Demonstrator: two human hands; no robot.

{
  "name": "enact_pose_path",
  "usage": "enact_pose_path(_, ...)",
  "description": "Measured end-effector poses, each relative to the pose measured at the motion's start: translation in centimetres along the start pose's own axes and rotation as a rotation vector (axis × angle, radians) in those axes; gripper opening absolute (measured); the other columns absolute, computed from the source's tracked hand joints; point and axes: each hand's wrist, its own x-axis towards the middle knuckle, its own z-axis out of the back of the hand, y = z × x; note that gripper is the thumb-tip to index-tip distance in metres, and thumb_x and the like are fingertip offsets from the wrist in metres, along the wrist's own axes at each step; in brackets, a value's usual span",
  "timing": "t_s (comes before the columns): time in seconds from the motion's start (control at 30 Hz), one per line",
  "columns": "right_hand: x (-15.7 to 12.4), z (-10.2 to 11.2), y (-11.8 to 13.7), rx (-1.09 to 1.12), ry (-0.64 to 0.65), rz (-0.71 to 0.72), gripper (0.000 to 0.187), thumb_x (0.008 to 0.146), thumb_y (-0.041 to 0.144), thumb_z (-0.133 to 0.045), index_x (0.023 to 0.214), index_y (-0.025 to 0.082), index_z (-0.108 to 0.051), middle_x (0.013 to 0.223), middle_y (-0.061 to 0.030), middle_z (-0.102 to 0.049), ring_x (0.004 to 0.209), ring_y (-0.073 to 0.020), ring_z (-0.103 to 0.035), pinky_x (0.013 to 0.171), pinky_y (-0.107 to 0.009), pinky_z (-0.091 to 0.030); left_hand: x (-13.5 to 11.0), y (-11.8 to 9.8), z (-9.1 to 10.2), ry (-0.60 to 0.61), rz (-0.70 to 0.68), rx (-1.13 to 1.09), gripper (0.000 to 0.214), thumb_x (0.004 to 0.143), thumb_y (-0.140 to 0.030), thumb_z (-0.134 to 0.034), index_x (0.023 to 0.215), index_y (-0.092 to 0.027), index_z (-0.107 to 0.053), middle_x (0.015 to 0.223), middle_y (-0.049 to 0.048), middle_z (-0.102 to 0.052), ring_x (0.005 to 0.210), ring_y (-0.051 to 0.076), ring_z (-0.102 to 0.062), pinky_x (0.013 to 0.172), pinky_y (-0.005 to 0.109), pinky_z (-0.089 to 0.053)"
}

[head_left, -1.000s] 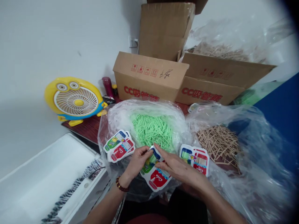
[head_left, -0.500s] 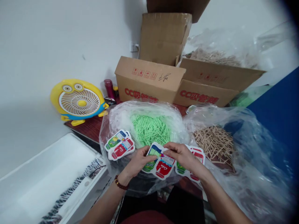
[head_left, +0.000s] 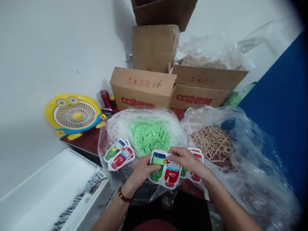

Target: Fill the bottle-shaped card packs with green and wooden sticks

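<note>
Both hands hold a white-edged printed card [head_left: 172, 175] with a green Sprite cup and a red Cola cup on it. Green shows in the window of its Sprite half. My left hand [head_left: 143, 168] pinches the left edge, thumb on the front. At the upper right, my right hand [head_left: 184, 159] is closed on the card, its fingertips near the middle. Several like cards [head_left: 123, 158] lie stacked to the left. More cards [head_left: 197, 177] lie partly hidden under my right hand. Behind the held card, short green sticks [head_left: 150, 136] fill an open clear plastic bag [head_left: 117, 123].
Brown sticks [head_left: 213, 142] lie in another plastic bag [head_left: 240, 120] at right. Cardboard boxes [head_left: 141, 83] stand behind. At left are a yellow fan [head_left: 77, 116], a dark red bottle [head_left: 105, 98] and a white foam box [head_left: 50, 179] below the table edge.
The view has shifted, so the background sits further left and lower. Both hands keep hold of the card, now tilted more level, and my left thumb stays on its front.
</note>
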Motion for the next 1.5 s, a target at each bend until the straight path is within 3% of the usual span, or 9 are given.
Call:
enact_pose_path(0.27, -1.8, 1.5, -0.1, -0.114, -0.031, 0.032, 0.014, 0.079, 0.029, -0.060, 0.073, 0.018, -0.063, 0.062, 0.0047, -0.056, 0.058, -0.0100, -0.048, 0.053, -0.021, -0.032, -0.2, 0.1, -1.2, -0.018, 0.060, 0.035, 0.028, 0.067, -0.023, -0.077, 0.091, -0.010, -0.071, 0.080, 0.0061, -0.074, 0.071, 0.020, -0.066, 0.073, 0.031, -0.052)
enact_pose_path(0.43, -3.2, 1.1, -1.0, -0.101, -0.059, 0.040, 0.012, 0.079, 0.028, -0.061, 0.075, 0.018, -0.065, 0.062, 0.0046, -0.055, 0.059, -0.0100, -0.047, 0.053, -0.020, -0.031, 0.2, -0.1, -3.5, -0.042, -0.006, 0.097, 0.037, 0.067, -0.026, -0.078, 0.099, -0.015, -0.064, 0.090, 0.0035, -0.071, 0.078, 0.017, -0.064, 0.070, 0.026, -0.050)
enact_pose_path(0.67, -4.9, 0.8, -2.6, -0.014, -0.123, 0.060, 0.013, 0.078, 0.030, -0.065, 0.075, 0.017, -0.066, 0.062, 0.0043, -0.057, 0.059, -0.0099, -0.049, 0.054, -0.019, -0.032, 0.7, 2.4, -5.9, -0.108, -0.013, 0.276, 0.027, 0.067, -0.030, -0.076, 0.084, -0.012, -0.066, 0.075, 0.0034, -0.069, 0.068, 0.017, -0.061, 0.065, 0.025, -0.048)
enact_pose_path(0.8, -5.9, 1.1, -3.1, -0.035, -0.184, 0.041, 0.013, 0.077, 0.030, -0.068, 0.072, 0.018, -0.067, 0.062, 0.0044, -0.059, 0.060, -0.0100, -0.051, 0.055, -0.019, -0.032, 1.2, 3.5, -6.1, -0.089, -0.006, 0.384, 0.022, 0.067, -0.033, -0.074, 0.072, -0.013, -0.066, 0.066, 0.0014, -0.067, 0.063, 0.018, -0.059, 0.060, 0.025, -0.046)
enact_pose_path(1.07, -7.8, 2.9, -5.2, -0.052, -0.226, 0.042, 0.025, 0.081, 0.039, -0.065, 0.068, 0.017, -0.064, 0.057, 0.0063, -0.051, 0.056, -0.0082, -0.044, 0.051, -0.020, -0.028, 2.7, 4.1, -8.1, 0.078, 0.065, 0.396, 0.025, 0.068, -0.038, -0.072, 0.073, -0.014, -0.067, 0.068, 0.0028, -0.070, 0.064, 0.019, -0.061, 0.063, 0.026, -0.048)
enact_pose_path(1.27, -8.4, 4.0, -5.8, -0.071, -0.261, 0.044, 0.028, 0.082, 0.039, -0.063, 0.065, 0.017, -0.061, 0.057, 0.0060, -0.050, 0.056, -0.0080, -0.043, 0.051, -0.020, -0.026, 3.4, 4.9, -9.7, 0.024, 0.145, 0.347, 0.033, 0.057, -0.039, -0.079, 0.077, -0.014, -0.068, 0.069, 0.0026, -0.071, 0.063, 0.019, -0.062, 0.061, 0.027, -0.050)
enact_pose_path(1.4, -8.7, 4.0, -6.3, -0.097, -0.265, 0.062, 0.031, 0.083, 0.040, -0.062, 0.063, 0.017, -0.060, 0.057, 0.0058, -0.050, 0.055, -0.0079, -0.043, 0.051, -0.020, -0.026, 3.8, 4.8, -10.3, 0.045, 0.100, 0.441, 0.028, 0.061, -0.036, -0.077, 0.076, -0.015, -0.068, 0.068, 0.0027, -0.071, 0.064, 0.020, -0.062, 0.061, 0.026, -0.049)
enact_pose_path(1.5, -8.7, 5.2, -7.3, -0.059, -0.229, 0.085, 0.035, 0.084, 0.046, -0.059, 0.066, 0.017, -0.062, 0.058, 0.0051, -0.054, 0.056, -0.0088, -0.047, 0.051, -0.019, -0.031, 3.9, 4.3, -10.8, 0.053, 0.090, 0.478, 0.023, 0.066, -0.037, -0.073, 0.074, -0.015, -0.069, 0.068, 0.0024, -0.070, 0.065, 0.020, -0.062, 0.062, 0.025, -0.048)
